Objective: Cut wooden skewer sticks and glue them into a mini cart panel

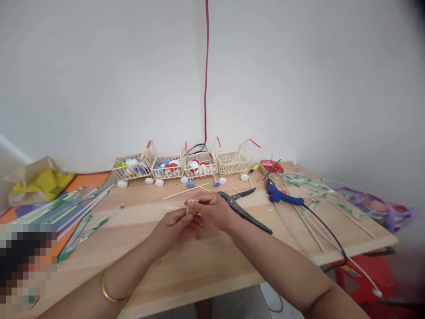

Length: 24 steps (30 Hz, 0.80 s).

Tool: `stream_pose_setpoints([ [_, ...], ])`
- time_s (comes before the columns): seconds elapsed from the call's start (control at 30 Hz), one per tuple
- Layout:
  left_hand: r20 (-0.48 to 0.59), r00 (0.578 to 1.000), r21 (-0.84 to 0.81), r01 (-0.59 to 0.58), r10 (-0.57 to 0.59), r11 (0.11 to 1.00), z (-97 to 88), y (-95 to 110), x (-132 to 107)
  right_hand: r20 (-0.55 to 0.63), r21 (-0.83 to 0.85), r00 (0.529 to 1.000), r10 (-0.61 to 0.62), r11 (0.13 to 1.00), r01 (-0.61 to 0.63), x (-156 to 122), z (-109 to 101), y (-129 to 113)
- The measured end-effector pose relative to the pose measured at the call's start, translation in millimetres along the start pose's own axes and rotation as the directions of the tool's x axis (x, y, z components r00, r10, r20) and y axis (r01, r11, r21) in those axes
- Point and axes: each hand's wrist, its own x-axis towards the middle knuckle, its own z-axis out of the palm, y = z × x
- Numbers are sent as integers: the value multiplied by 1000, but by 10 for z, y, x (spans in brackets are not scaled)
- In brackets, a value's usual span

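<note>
Above the middle of the table, my left hand [173,225] and my right hand [215,208] meet around a small bundle of short wooden sticks [191,206]. Fingers of both hands are closed on it, and its lower part is partly hidden by them. A few pale stick pieces [173,208] lie just behind my left hand. Beside my right wrist rests a pair of dark-handled cutters [244,212]. Farther right lies a blue glue gun [283,195], its cable running off the table's front edge.
Several miniature stick-built shopping carts [232,164] line the wall, some filled with coloured caps. Long sticks and green-white wrappers [83,208] spread at left near a yellow bag [49,184]. A red dish [272,166] stands behind the glue gun. A red stool [368,279] is below right.
</note>
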Motion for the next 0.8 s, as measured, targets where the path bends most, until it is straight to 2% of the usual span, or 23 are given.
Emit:
stream_pose_setpoints([
  [0.07,17,1000,-6,17,-17,1000,9,13,-5,7,58,997,80,995,-81,1,0,35],
  [0.23,93,991,-276,120,-98,954,34,14,-11,37,257,969,243,935,-244,21,-10,89],
  [0.33,119,986,-290,144,-113,946,25,-1,-16,85,318,952,296,897,-307,35,-14,121],
  [0.5,80,985,-253,171,-156,952,16,-13,-27,117,293,953,280,907,-303,30,-3,175],
  [0.63,45,975,-266,221,-217,938,59,2,-37,100,150,960,263,950,-275,10,18,194],
  [0.73,61,967,-271,256,-249,928,74,25,-47,87,56,973,215,974,-220,-6,22,186],
  [0.8,62,966,-213,258,-250,942,45,55,-46,107,28,977,185,982,-189,-14,13,161],
])
